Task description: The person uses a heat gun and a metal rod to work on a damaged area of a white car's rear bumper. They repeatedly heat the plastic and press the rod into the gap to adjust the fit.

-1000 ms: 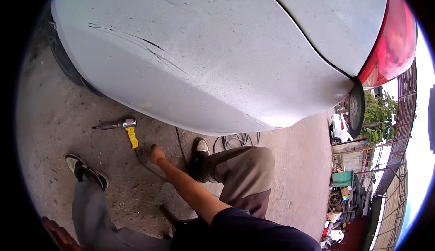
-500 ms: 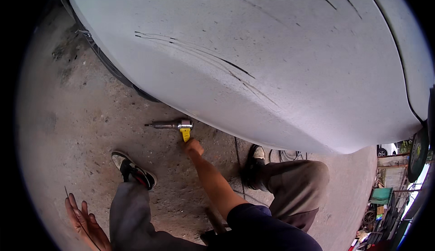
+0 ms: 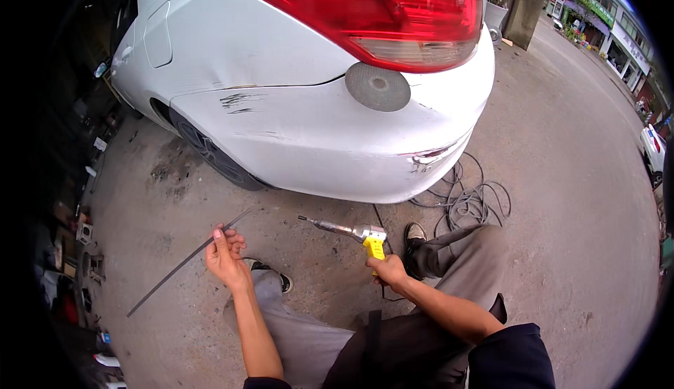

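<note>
My left hand (image 3: 226, 255) is closed on a long, thin dark rod (image 3: 168, 279), held slanting upward to the right. My right hand (image 3: 388, 271) grips the yellow handle of a metal heat-gun-like tool (image 3: 368, 234), whose narrow nozzle points left. Both are below a white car's rear bumper (image 3: 302, 143), which has dark scratches and a cracked, scuffed patch (image 3: 428, 159) at its lower right. Above that are the red tail light (image 3: 365, 10) and a grey round disc (image 3: 377, 87) resting against the bodywork.
Coiled dark hose (image 3: 469, 203) lies on the concrete by my right foot (image 3: 414, 238). The car's rear wheel (image 3: 210, 154) is left of the bumper. Assorted clutter (image 3: 84, 234) lines the left edge; another white car (image 3: 653, 149) and shopfronts are at the far right.
My head view has tilted up to take in the whole bumper corner. My left hand has risen toward the middle with the rod. My right hand has closed on the tool's handle.
</note>
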The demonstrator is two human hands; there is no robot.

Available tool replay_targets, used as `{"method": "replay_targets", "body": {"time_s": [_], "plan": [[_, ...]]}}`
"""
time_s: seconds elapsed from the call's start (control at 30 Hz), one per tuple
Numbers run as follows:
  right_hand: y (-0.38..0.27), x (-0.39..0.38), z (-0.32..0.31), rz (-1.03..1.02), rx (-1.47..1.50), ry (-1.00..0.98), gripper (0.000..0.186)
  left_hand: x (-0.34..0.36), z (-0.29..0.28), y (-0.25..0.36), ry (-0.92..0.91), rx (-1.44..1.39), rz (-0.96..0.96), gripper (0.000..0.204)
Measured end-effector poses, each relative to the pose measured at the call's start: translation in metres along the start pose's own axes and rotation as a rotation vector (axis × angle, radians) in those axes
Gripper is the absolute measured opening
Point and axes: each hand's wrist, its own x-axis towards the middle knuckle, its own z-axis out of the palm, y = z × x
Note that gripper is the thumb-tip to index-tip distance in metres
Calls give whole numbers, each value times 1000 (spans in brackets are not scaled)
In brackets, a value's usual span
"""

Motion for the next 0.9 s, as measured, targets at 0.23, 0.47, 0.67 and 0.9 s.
{"method": "replay_targets", "body": {"time_s": [0.23, 0.47, 0.67, 0.9], "plan": [[7, -110, -75, -591, 439, 216, 18, -34, 128, 111, -384, -4, 211, 25], [-66, -113, -133, -711, 746, -37, 17, -71, 182, 102, -534, 377, 249, 23], [-93, -101, -138, -772, 780, 15, 25, -90, 227, 69, -532, 535, 529, 20], [-66, -48, -128, -601, 1068, -280, 47, -93, 251, 67, -426, 788, 767, 19]]}}
